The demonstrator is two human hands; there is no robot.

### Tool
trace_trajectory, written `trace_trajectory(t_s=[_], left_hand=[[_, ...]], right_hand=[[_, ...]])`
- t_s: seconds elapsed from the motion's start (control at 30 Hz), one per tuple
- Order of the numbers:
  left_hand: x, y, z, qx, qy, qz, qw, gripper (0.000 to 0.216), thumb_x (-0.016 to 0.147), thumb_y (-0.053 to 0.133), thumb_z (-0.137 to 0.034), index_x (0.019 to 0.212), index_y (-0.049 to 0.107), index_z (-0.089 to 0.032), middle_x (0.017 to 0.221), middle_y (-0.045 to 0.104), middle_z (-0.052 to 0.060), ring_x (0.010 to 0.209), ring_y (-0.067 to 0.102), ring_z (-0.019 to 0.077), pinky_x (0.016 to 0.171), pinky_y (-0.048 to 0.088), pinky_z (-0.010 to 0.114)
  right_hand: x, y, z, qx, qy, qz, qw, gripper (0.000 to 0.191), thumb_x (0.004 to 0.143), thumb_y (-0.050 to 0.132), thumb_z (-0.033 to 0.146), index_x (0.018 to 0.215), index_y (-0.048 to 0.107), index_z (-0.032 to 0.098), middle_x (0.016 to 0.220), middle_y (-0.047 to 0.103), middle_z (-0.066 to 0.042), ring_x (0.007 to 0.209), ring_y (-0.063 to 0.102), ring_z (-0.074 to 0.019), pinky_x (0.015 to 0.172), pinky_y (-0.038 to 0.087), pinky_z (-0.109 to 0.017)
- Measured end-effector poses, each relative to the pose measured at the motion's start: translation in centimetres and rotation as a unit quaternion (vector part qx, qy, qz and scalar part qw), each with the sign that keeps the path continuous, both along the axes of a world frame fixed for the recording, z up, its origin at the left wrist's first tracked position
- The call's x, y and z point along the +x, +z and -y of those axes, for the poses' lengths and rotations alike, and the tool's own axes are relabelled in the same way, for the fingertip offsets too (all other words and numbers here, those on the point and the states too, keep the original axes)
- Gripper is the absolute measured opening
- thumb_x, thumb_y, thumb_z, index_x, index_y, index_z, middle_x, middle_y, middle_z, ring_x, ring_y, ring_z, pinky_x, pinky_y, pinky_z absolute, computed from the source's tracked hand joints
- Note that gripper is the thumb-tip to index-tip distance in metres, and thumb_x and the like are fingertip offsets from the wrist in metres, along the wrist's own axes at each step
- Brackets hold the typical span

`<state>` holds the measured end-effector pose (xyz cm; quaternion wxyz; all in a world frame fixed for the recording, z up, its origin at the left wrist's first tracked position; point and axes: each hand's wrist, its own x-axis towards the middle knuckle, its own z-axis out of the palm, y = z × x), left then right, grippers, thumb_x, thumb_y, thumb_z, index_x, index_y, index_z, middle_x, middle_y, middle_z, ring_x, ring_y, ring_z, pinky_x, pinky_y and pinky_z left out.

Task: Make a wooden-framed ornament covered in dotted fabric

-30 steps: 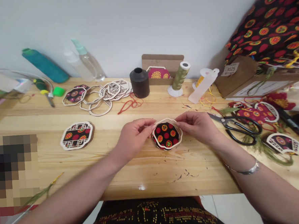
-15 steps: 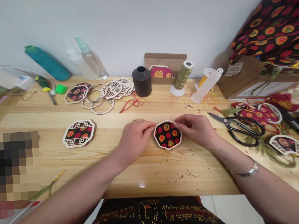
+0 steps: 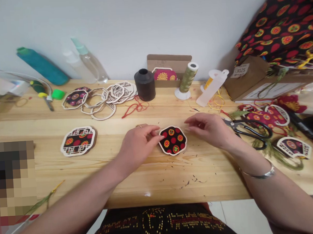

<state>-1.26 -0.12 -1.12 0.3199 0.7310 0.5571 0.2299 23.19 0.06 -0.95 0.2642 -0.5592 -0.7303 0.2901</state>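
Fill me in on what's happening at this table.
A person's left hand touches the left edge of a round black fabric disc with red and yellow dots, rimmed in pale wood, lying flat on the wooden table. The right hand hovers open just right of it, not touching. Black scissors lie beyond that hand.

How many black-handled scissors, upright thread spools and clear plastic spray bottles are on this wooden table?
black-handled scissors: 1
upright thread spools: 2, a black thread cone and an olive-green thread spool
clear plastic spray bottles leaning on the wall: 2, a teal-capped bottle and a white-capped bottle
Total: 5
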Motion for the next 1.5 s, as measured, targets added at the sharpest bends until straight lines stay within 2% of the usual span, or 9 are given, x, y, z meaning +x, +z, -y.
trace_trajectory(t_s=[0.13,0.27,0.43,0.57,0.97,1.17,1.4,1.5], left_hand=[[-0.3,0.2,0.0,0.015,-0.061,-0.040,0.997,0.049,0.070,0.079,-0.045,0.111,0.071,-0.020,0.099,0.071,0.006,0.093,0.064,0.0245,0.086,0.049,0.040],[-0.4,0.1,0.3,0.049,-0.103,-0.101,0.988,0.065,0.068,0.077,-0.057,0.122,0.066,-0.022,0.114,0.066,0.007,0.107,0.061,0.0286,0.094,0.047,0.044],[-0.5,-0.2,0.8,0.094,-0.123,-0.181,0.971,0.071,0.068,0.072,-0.065,0.125,0.063,-0.025,0.115,0.064,0.008,0.107,0.060,0.0291,0.087,0.050,0.039],[-0.4,-0.2,1.1,0.109,-0.123,-0.218,0.962,0.073,0.065,0.072,-0.069,0.123,0.063,-0.024,0.111,0.065,0.008,0.105,0.060,0.0295,0.081,0.049,0.036],[-0.2,-0.7,1.5,0.137,-0.110,-0.201,0.964,0.066,0.071,0.072,-0.063,0.123,0.064,-0.023,0.106,0.065,0.009,0.098,0.062,0.0297,0.080,0.048,0.038],[-0.1,-0.6,1.6,0.147,-0.115,-0.230,0.955,0.066,0.073,0.069,-0.064,0.124,0.063,-0.022,0.107,0.066,0.009,0.099,0.063,0.0293,0.079,0.050,0.037],[0.0,-0.5,1.7,0.166,-0.118,-0.246,0.948,0.068,0.073,0.070,-0.062,0.123,0.062,-0.016,0.107,0.067,0.010,0.097,0.064,0.0288,0.077,0.053,0.038],[0.0,-0.6,1.7,0.177,-0.125,-0.241,0.946,0.067,0.074,0.068,-0.063,0.121,0.063,-0.016,0.105,0.067,0.010,0.095,0.065,0.0283,0.075,0.053,0.038]], right_hand=[[0.8,0.7,-0.3,0.016,0.136,0.026,0.990,0.042,0.075,0.078,0.037,0.112,0.070,0.019,0.101,0.068,-0.010,0.092,0.061,-0.0228,0.081,0.050,-0.037],[1.2,0.7,-0.5,0.020,0.195,0.056,0.979,0.052,0.075,0.080,0.037,0.121,0.066,0.019,0.109,0.066,-0.011,0.106,0.056,-0.0274,0.093,0.046,-0.044],[1.3,0.5,-0.5,0.014,0.208,0.088,0.974,0.061,0.072,0.082,0.037,0.127,0.062,0.021,0.113,0.064,-0.011,0.109,0.053,-0.0289,0.096,0.044,-0.046],[1.2,0.4,-0.4,0.024,0.206,0.111,0.972,0.061,0.071,0.083,0.036,0.126,0.062,0.020,0.112,0.064,-0.010,0.109,0.053,-0.0282,0.098,0.043,-0.045],[0.9,0.9,-0.3,0.017,0.212,0.139,0.967,0.059,0.075,0.080,0.035,0.127,0.061,0.015,0.112,0.063,-0.012,0.107,0.052,-0.0282,0.096,0.044,-0.042],[1.0,0.6,-0.3,0.026,0.214,0.136,0.967,0.058,0.076,0.078,0.039,0.127,0.062,0.015,0.110,0.063,-0.012,0.106,0.052,-0.0283,0.095,0.043,-0.042],[0.4,0.6,0.1,0.042,0.201,0.109,0.973,0.072,0.073,0.079,0.048,0.131,0.057,0.013,0.111,0.063,-0.015,0.105,0.052,-0.0293,0.092,0.045,-0.044],[0.1,0.5,0.2,0.046,0.207,0.105,0.972,0.071,0.075,0.078,0.048,0.132,0.056,0.011,0.112,0.062,-0.015,0.105,0.052,-0.0283,0.092,0.045,-0.042]])
